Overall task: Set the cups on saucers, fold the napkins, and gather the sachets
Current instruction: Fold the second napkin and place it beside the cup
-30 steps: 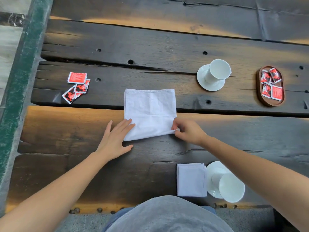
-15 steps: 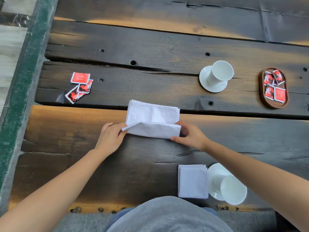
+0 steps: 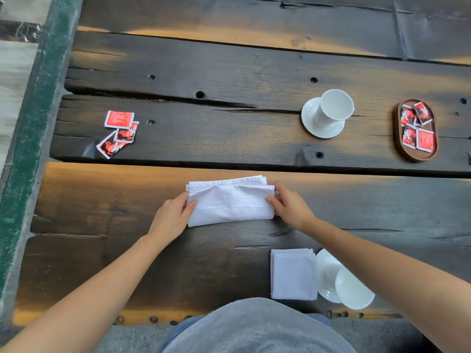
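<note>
The dark plank table (image 3: 254, 72) fills the view. Both bare forearms are extended forward from the lower corners and converge at the centre of the table. A white napkin (image 3: 230, 203), folded over into a wide band, is laid flat there. Its left end is pinched by the left hand (image 3: 172, 216), thumb on top of the cloth. Its right end is gripped by the right hand (image 3: 290, 207), fingers curled over the edge. A folded napkin (image 3: 292, 273) is placed near the front edge, just beside a cup (image 3: 353, 287) on a saucer (image 3: 325, 271). A second cup (image 3: 332, 107) is seated on a saucer (image 3: 322, 129) farther back. An oval wooden tray (image 3: 407, 154) at the right is loaded with red sachets (image 3: 418, 128). Loose sachets (image 3: 118, 132) are scattered at the far left.
</note>
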`<action>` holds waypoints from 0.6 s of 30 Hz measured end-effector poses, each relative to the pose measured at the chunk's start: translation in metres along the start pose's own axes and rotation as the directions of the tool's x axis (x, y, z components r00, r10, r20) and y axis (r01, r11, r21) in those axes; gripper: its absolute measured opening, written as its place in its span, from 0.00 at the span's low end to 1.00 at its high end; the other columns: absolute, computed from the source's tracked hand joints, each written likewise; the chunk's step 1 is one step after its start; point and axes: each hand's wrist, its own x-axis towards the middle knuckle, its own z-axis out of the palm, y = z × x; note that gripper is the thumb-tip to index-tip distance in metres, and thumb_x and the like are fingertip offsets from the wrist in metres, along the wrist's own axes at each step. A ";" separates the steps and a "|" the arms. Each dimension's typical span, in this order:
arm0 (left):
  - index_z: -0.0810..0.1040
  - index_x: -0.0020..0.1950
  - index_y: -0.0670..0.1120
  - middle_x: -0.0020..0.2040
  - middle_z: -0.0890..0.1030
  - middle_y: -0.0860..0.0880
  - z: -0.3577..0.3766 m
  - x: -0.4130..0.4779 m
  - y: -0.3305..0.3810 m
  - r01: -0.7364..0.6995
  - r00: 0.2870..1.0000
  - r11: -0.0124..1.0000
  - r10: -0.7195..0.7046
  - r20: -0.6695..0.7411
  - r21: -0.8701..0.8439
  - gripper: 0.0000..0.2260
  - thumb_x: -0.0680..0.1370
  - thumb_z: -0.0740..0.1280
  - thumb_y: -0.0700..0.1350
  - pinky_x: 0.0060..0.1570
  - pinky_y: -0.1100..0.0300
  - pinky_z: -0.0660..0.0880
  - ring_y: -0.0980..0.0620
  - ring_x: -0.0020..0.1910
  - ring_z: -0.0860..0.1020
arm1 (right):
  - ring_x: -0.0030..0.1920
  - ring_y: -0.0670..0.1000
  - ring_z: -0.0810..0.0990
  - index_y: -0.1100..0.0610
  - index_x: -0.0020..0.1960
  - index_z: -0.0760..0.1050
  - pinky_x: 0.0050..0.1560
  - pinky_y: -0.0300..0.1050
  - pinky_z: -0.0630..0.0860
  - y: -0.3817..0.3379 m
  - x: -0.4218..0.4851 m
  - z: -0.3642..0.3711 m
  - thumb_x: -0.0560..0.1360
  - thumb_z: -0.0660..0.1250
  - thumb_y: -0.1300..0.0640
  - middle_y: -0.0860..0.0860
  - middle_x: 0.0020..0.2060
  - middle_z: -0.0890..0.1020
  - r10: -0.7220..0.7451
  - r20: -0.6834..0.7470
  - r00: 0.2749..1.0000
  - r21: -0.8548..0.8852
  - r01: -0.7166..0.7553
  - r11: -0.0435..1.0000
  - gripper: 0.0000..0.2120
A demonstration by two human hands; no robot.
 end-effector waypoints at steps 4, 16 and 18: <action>0.71 0.42 0.45 0.34 0.76 0.47 0.008 -0.004 0.005 0.060 0.998 0.997 -0.061 -0.020 -0.046 0.12 0.81 0.56 0.49 0.31 0.55 0.64 0.49 0.33 0.74 | 0.41 0.58 0.77 0.54 0.52 0.64 0.38 0.49 0.69 -0.002 0.001 0.005 0.80 0.57 0.52 0.49 0.38 0.75 0.020 -0.009 1.000 -0.086 -0.021 0.996 0.06; 0.74 0.56 0.46 0.45 0.82 0.48 0.017 0.006 0.005 0.156 0.985 0.987 -0.157 -0.068 -0.020 0.11 0.80 0.58 0.50 0.36 0.57 0.72 0.49 0.43 0.79 | 0.39 0.61 0.74 0.55 0.46 0.60 0.36 0.50 0.67 -0.006 0.007 0.007 0.80 0.55 0.51 0.55 0.37 0.75 0.093 -0.046 0.995 -0.153 -0.099 0.983 0.09; 0.74 0.51 0.47 0.40 0.80 0.48 0.017 0.007 0.004 0.167 0.983 0.986 -0.167 -0.082 0.002 0.09 0.80 0.59 0.51 0.32 0.58 0.69 0.49 0.40 0.78 | 0.39 0.60 0.75 0.54 0.48 0.61 0.37 0.52 0.70 -0.004 0.006 0.008 0.80 0.56 0.51 0.54 0.38 0.76 0.114 -0.052 0.992 -0.140 -0.120 0.983 0.08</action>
